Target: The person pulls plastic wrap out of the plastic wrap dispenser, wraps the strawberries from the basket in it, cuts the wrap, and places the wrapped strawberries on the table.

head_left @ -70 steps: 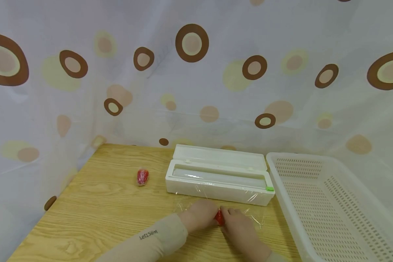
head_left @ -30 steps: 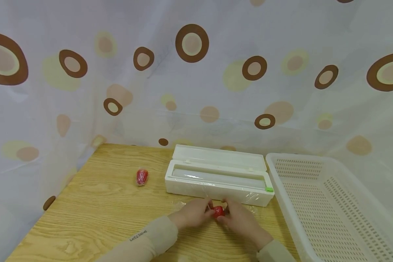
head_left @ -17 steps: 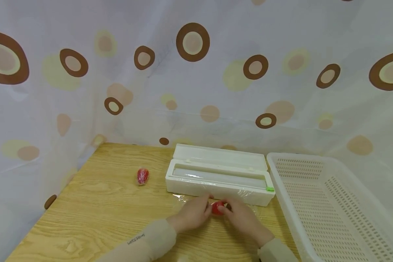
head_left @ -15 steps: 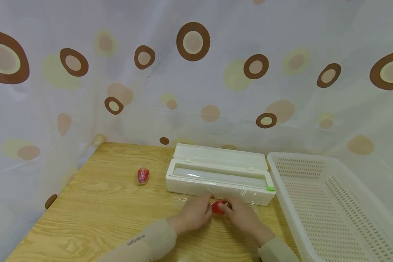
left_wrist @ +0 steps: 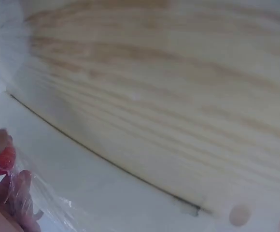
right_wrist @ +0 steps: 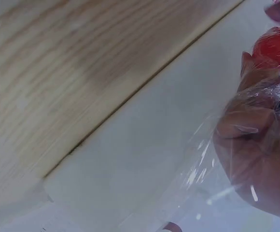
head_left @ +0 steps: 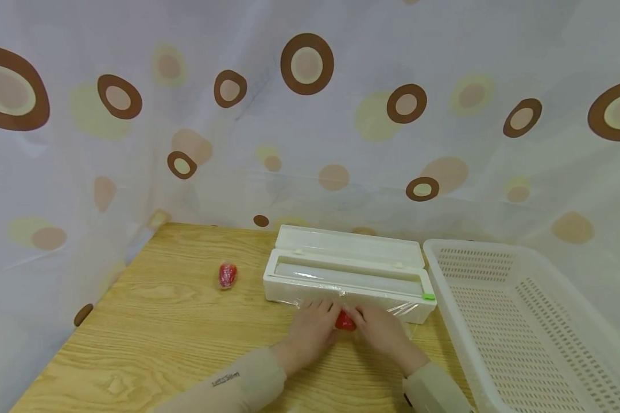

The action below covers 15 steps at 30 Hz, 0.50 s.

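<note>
In the head view, a small rounded red object [head_left: 345,321] sits between both hands, in front of the white wrap dispenser box [head_left: 294,291]. Clear cling film [right_wrist: 198,169] runs from the box front over the object and the right hand's fingers. My right hand [head_left: 384,332] grips the red object from its right side. On the left, my left hand [head_left: 310,330] has its back upward and gathers film against the object; its fingertips are partly hidden. The left wrist view shows red between fingers, with film strands across them. A second red object [head_left: 228,275], film-wrapped, lies apart on the table's left.
The dispenser's lid [head_left: 348,244] stands raised behind a pale film roll [head_left: 346,277]; a green tab [head_left: 428,296] marks its right end. A white perforated basket [head_left: 434,258] flanks it. Patterned sheeting [head_left: 336,143] closes off the wooden table's [head_left: 160,321] back.
The hands have turned the red object in the film and shifted slightly toward the box. My left hand has rolled over, back upward. The other red object has stayed put.
</note>
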### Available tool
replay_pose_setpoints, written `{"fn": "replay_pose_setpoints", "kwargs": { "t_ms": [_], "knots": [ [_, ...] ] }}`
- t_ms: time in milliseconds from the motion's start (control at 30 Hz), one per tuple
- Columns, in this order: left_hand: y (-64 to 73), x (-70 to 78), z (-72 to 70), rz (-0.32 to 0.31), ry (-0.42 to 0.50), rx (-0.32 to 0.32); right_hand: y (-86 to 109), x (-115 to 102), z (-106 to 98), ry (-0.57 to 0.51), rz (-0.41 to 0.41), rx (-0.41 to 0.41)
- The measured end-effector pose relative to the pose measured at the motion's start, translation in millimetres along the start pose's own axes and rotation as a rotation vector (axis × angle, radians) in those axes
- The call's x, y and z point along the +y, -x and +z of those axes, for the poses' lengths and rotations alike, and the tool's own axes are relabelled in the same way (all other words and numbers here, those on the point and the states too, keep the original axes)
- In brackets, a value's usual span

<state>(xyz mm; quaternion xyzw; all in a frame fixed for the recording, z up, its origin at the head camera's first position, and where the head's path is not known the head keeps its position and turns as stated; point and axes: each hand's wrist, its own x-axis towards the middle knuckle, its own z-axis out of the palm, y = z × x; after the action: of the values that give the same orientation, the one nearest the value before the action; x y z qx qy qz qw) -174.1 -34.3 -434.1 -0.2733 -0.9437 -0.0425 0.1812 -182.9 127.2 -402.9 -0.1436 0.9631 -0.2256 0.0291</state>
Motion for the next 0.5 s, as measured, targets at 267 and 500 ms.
{"fn": "replay_pose_setpoints", "kwargs": {
  "t_ms": [267,500],
  "knots": [
    [-5.0,-0.6,-1.3,0.02,-0.038,-0.002,0.2,-2.7,-0.2,0.039,0.024,0.031],
    [-8.9,0.7,-6.5,0.023,-0.04,-0.063,6.4,-4.3,1.1,0.127,0.043,0.185]
  ]
}}
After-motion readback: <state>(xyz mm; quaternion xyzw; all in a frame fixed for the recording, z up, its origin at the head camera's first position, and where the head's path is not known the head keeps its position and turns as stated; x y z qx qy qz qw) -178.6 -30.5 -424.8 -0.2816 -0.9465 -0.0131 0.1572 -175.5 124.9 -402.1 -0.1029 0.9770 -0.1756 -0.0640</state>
